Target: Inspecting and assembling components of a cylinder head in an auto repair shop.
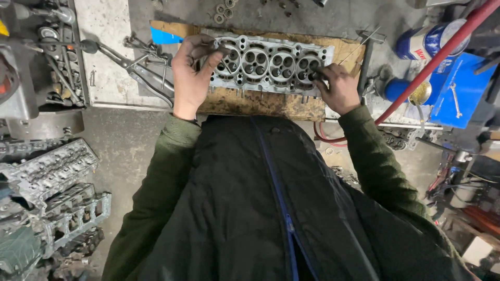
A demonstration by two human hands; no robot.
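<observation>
lying chamber-side up on a wooden board (260, 101), long axis running left to right, cylinder head (268, 65) spanning between left hand (192, 78) gripping its left end and right hand (336, 88) pinching something small at its right end.

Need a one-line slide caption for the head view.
Left hand and right hand work at opposite ends of a cylinder head on a wooden board.
</observation>
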